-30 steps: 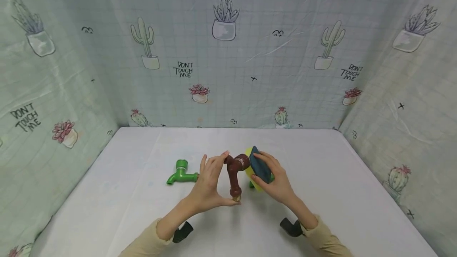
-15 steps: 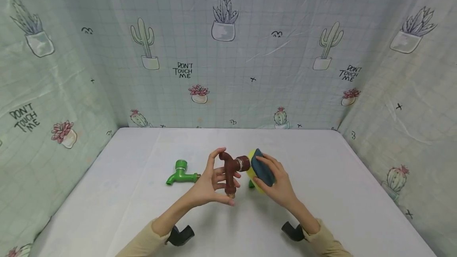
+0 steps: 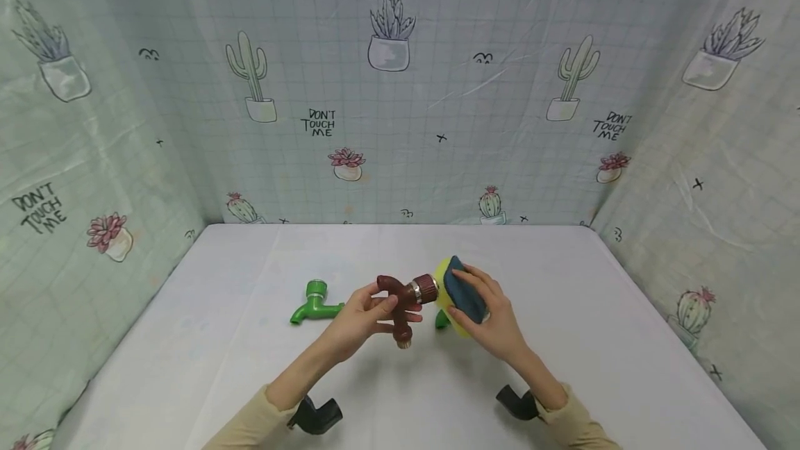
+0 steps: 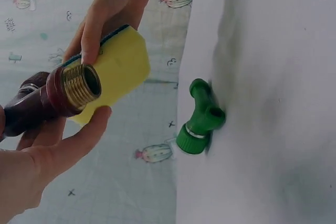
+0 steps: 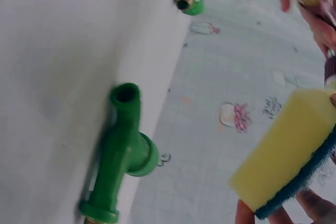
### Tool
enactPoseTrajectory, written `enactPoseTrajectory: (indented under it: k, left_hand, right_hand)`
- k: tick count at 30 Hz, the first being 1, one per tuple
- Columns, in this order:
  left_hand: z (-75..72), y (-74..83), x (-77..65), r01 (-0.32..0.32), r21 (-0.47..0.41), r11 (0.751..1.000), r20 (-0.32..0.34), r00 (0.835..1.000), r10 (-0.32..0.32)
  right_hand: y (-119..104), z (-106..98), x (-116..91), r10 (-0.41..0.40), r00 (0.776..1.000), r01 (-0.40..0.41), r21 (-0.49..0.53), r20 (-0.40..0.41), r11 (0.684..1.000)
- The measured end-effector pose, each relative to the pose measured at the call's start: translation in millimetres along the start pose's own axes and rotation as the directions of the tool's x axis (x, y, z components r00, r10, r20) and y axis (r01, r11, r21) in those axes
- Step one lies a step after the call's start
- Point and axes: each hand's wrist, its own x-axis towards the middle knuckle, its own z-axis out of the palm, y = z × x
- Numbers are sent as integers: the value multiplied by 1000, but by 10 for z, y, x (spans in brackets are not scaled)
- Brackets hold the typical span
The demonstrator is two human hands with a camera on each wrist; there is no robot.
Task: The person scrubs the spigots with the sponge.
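My left hand (image 3: 359, 319) grips a brown tap (image 3: 403, 307) above the table, the thumb lying across its body. The tap's ridged cap faces right and its brass threaded end (image 4: 81, 86) points down in the head view. In my right hand (image 3: 500, 328) is a sponge (image 3: 467, 296), pinched between thumb and fingers. Its yellow foam side (image 4: 123, 66) faces the tap, and its dark blue scouring side (image 5: 302, 174) lies towards the palm. The sponge's edge is right at the tap's cap in the head view.
One green tap (image 3: 317, 309) lies on the white table (image 3: 250, 262) left of centre. Another green tap (image 5: 118, 150) is mostly hidden behind the sponge in the head view. Black curved spouts (image 3: 320, 417) show beside both wrists. Printed cloth walls (image 3: 406, 123) enclose the table's back and sides.
My left thumb has moved from the tap's threaded end onto its body. The tap has turned, its spout swinging left. My right hand and the sponge have shifted slightly right.
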Motion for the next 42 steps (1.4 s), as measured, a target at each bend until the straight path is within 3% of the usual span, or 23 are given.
enactPoseTrajectory:
  k: [3,6,12,16,21,27,29,31,37,39,42]
  left_hand:
    - [-14,12,7,25,-61,998,24,999,-24]
    - [-18,18,0,49,-78,996,27,999,-47]
    - [-13,-2,-23,121,35,992,-33,992,-120]
    - [-33,-30,-18,159,37,987,-18,987,-158]
    - [-78,-47,-15,211,5,977,22,977,-211]
    - [-99,-61,-11,249,22,968,57,967,-250]
    - [-97,-57,-15,259,30,965,69,963,-261]
    - [-89,-52,-18,268,31,963,76,960,-270]
    - [-50,-28,-18,290,13,957,70,954,-290]
    - [-33,-27,-19,298,5,954,78,951,-298]
    - [-11,-34,-26,315,-13,949,86,946,-313]
  right_hand:
    - [124,-88,38,11,997,-11,2,78,1000]
    - [210,-196,89,5,980,-12,36,199,999]
    - [231,-326,162,-45,928,-31,196,371,980]
    - [255,-339,194,-81,895,-4,189,438,982]
    - [255,-348,266,-89,840,1,162,535,987]
    - [205,-260,349,-76,754,-26,145,652,989]
    - [183,-213,349,-69,740,-44,151,669,988]
    - [166,-169,335,-61,748,-51,149,661,988]
    - [112,-63,300,25,845,-123,149,534,981]
    - [96,-37,302,46,860,-148,162,508,976]
    - [91,-25,307,44,860,-151,170,509,974]
